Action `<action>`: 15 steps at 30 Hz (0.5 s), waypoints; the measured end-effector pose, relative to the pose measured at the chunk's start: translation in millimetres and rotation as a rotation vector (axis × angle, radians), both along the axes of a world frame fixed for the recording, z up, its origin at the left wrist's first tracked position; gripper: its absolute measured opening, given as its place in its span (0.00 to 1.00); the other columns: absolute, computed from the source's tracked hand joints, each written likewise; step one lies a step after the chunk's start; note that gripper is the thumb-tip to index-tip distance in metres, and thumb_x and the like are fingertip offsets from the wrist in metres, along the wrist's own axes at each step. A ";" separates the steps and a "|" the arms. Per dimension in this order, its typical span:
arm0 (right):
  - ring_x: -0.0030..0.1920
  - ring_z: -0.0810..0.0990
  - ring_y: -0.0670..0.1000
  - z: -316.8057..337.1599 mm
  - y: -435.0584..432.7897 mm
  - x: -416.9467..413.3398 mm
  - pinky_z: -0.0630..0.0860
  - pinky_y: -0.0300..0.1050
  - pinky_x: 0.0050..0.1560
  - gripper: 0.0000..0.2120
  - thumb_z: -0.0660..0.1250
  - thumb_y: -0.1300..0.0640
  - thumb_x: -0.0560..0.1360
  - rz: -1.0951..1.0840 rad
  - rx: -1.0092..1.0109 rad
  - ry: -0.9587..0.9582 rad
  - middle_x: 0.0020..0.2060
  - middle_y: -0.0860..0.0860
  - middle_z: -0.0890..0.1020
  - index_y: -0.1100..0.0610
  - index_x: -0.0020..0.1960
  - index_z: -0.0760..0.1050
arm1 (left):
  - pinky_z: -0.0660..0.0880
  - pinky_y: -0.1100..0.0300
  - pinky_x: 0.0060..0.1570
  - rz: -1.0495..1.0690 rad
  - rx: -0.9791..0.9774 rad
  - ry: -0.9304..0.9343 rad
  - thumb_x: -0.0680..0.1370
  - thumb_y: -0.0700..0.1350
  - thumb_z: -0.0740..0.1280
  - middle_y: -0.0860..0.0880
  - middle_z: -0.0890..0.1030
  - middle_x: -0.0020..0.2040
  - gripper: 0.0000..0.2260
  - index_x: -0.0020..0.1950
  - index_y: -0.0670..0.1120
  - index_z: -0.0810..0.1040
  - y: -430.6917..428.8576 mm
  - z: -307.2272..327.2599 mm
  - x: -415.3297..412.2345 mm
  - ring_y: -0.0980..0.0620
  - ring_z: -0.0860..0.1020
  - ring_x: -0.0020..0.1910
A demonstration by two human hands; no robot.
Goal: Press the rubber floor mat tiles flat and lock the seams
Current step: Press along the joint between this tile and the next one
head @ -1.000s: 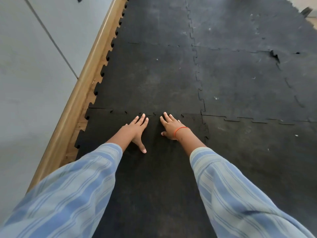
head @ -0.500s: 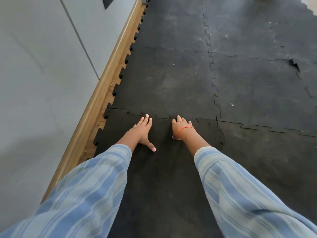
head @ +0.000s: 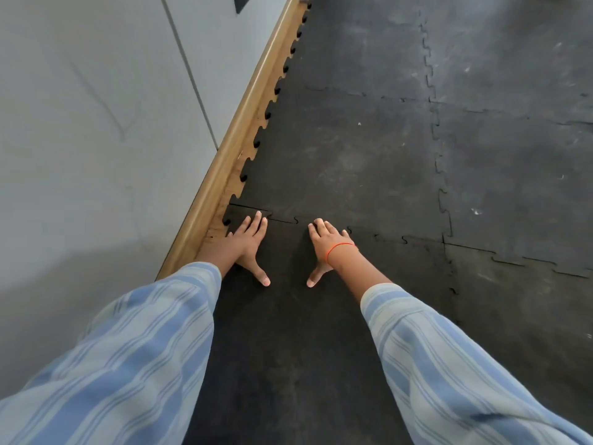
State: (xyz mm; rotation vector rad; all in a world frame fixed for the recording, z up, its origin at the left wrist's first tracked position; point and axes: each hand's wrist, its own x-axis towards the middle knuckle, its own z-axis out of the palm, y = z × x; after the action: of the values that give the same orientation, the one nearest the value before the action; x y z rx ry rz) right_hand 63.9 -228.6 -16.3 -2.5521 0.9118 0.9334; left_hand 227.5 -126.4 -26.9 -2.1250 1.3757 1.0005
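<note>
We had both palms flat on the near tile (head: pixel 288 332), fingers spread, gripping nothing: left hand (head: pixel 245 244) by the skirting (head: pixel 237 139), right hand (head: pixel 324 240) beside it. Fingertips reached the seam (head: pixel 282 220) to the far tile (head: pixel 346 155), probably because its tabs looked unseated there and needed weight.

One head cam only, wide-angle, looking fwd and steeply down from above the person's arms. Close to the left hand (head: pixel 247 242) and right hand (head: pixel 324 244) at mid-frame; black mat tiles (head: pixel 353 162) run away ahead, wall (head: pixel 96 123) and wooden skirting (head: pixel 237 136) along the left edge.
</note>
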 end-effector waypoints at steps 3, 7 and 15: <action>0.78 0.42 0.57 6.4 4.1 18.4 0.46 0.58 0.77 0.60 0.78 0.46 0.65 0.000 -0.051 0.084 0.78 0.55 0.40 0.59 0.78 0.38 | 0.45 0.40 0.73 -0.002 0.002 -0.005 0.64 0.62 0.76 0.49 0.26 0.75 0.63 0.75 0.46 0.28 0.5 -1.0 0.6 0.45 0.30 0.74; 0.78 0.43 0.56 7.2 5.7 13.4 0.48 0.59 0.77 0.59 0.78 0.47 0.65 -0.044 -0.024 -0.002 0.79 0.54 0.42 0.59 0.78 0.40 | 0.46 0.40 0.74 0.005 -0.008 -0.038 0.64 0.62 0.76 0.48 0.27 0.75 0.63 0.75 0.46 0.29 1.6 1.0 -1.3 0.45 0.32 0.75; 0.78 0.37 0.56 -4.5 -28.3 -156.1 0.47 0.67 0.75 0.72 0.72 0.25 0.52 -0.546 -0.064 -0.038 0.78 0.53 0.36 0.53 0.78 0.34 | 0.45 0.34 0.72 -0.099 -0.025 0.046 0.62 0.59 0.79 0.45 0.25 0.74 0.64 0.75 0.51 0.29 -21.2 10.9 -80.8 0.37 0.30 0.73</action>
State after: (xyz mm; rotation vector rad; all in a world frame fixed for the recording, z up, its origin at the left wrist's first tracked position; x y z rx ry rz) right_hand -92.2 -256.8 -20.8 -2.1670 1.5365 0.6912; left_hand 146.7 -147.6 -16.1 -2.0422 1.5072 1.0036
